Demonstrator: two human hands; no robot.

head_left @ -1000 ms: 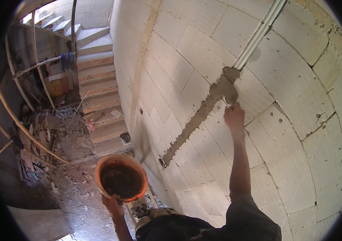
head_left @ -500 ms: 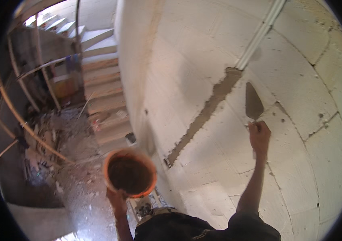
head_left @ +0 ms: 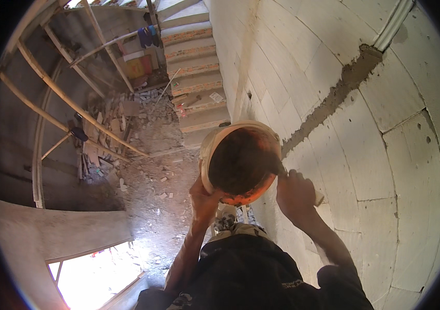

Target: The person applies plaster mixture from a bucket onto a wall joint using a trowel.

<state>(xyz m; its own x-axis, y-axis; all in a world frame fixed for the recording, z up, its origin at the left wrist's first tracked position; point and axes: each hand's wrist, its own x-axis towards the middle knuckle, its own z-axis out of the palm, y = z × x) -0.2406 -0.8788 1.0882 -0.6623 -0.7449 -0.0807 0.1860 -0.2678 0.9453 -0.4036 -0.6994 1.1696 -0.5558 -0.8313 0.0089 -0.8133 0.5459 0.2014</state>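
My left hand (head_left: 203, 200) is closed on the near-left rim of an orange bucket (head_left: 255, 195), which is tilted and shows its dark inside. What lies in the bucket is too dark to make out well. A trowel is in my closed right hand (head_left: 297, 196) at the bucket's right edge. The end of the trowel's handle (head_left: 320, 198) sticks out beside my palm, while its blade reaches over the rim into the dark opening. On the block wall to the right, a slanting strip of grey-brown mortar (head_left: 334, 98) runs up to pale pipes (head_left: 396, 23).
Close on my right stands the pale block wall (head_left: 406, 170). Brick-edged stairs (head_left: 194, 64) rise ahead. Wooden poles (head_left: 83, 111) stand and lean at the left, with rubble (head_left: 111, 129) beneath. A bright opening (head_left: 96, 279) is at the lower left.
My right hand has brought the trowel down from the wall to the bucket. The bucket now sits more central and higher in view. My view has shifted toward the left.
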